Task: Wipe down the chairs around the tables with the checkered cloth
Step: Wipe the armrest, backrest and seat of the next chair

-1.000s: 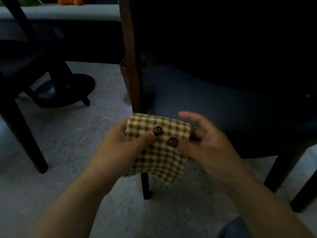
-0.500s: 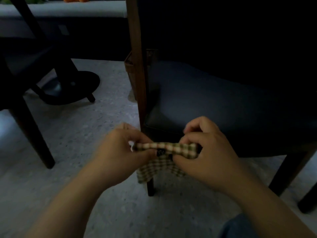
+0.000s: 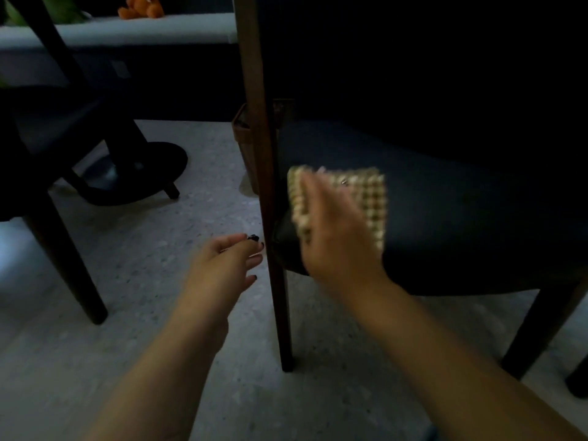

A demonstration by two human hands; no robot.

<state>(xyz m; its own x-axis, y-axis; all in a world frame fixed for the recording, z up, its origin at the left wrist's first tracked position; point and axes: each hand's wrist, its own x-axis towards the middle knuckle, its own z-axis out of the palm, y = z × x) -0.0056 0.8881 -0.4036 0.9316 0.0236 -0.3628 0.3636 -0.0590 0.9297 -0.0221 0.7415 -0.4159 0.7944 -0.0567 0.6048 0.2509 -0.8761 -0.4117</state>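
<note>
Your right hand lay flat on the cloth, fingers stretched out, pressing it onto the near left part of the chair seat. The cloth was folded and blurred, spread under and past your fingers on the dark cushion, just beside the brown wooden post at the seat's left edge. Your left hand held nothing: fingers loose and slightly apart, dark nails showing, reaching toward that post without clearly touching it. Whether a fingertip met the wood, you couldn't tell from this. Both forearms came in from the bottom, over the pale speckled floor. To the left stood another chair and a round black table base.
</note>
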